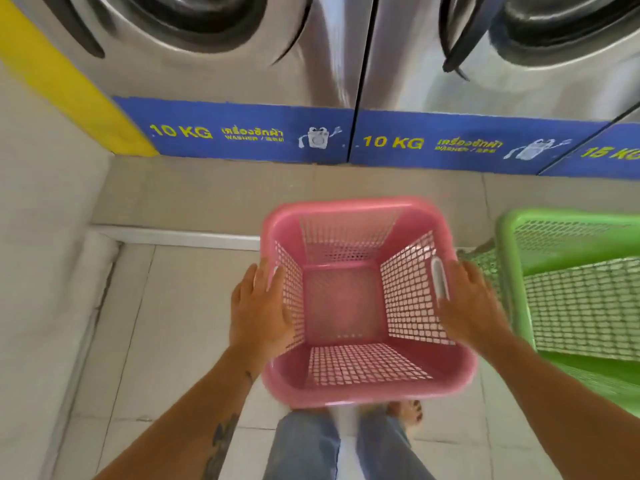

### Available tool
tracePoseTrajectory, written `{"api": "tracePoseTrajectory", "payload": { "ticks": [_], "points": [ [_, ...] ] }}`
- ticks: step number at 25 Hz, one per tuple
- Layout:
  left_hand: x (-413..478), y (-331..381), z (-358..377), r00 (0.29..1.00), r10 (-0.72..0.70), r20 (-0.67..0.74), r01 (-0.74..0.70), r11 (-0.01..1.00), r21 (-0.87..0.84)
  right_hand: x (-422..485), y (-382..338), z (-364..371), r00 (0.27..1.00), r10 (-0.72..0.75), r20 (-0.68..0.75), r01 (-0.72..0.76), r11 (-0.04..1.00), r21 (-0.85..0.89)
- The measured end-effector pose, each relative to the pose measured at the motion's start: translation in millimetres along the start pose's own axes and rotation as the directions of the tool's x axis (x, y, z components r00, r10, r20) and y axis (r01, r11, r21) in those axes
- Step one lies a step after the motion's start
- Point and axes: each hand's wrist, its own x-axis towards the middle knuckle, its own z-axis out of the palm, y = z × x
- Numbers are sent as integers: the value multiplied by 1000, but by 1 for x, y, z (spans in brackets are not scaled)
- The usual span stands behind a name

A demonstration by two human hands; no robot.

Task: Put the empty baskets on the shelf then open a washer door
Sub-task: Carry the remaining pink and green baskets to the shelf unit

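Note:
An empty pink basket with mesh walls is below me, upright, in front of my legs. My left hand lies against its left rim and wall. My right hand lies against its right side by the handle slot. Whether the fingers curl under the rim is blurred. An empty green basket stands to the right, close beside the pink one. Two steel washers stand ahead, the left washer door and the right washer door both shut.
Blue base panels marked 10 KG run under the washers on a raised tiled step. A yellow strip and a pale wall close the left side. My jeans and bare feet are below the pink basket.

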Motion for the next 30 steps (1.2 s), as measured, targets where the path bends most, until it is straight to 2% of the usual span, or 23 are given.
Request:
{"api": "tracePoseTrajectory", "payload": {
  "ticks": [5,9,14,20,24,27,30],
  "points": [
    [33,-28,80,999,-40,13,40,999,20,53,25,73,992,-32,-120,15,990,-143],
    [34,-30,85,998,-35,49,37,998,-43,63,40,75,994,-70,-78,49,970,-240],
    [20,-23,20,996,-84,-11,80,976,-202,51,27,15,988,-122,-91,100,972,-211],
    [-54,-7,-78,971,-237,-21,225,944,-243,-5,-3,-87,960,-268,-86,251,954,-165],
    [-144,22,-131,911,-397,-114,349,888,-300,-68,-8,-139,915,-393,-89,381,916,-125],
    [-221,60,-157,824,-515,-237,430,840,-330,-114,-1,-161,857,-508,-93,496,859,-125],
    [-301,88,-176,759,-575,-305,459,805,-376,-157,1,-177,794,-600,-99,592,800,-101]
  ]
}}
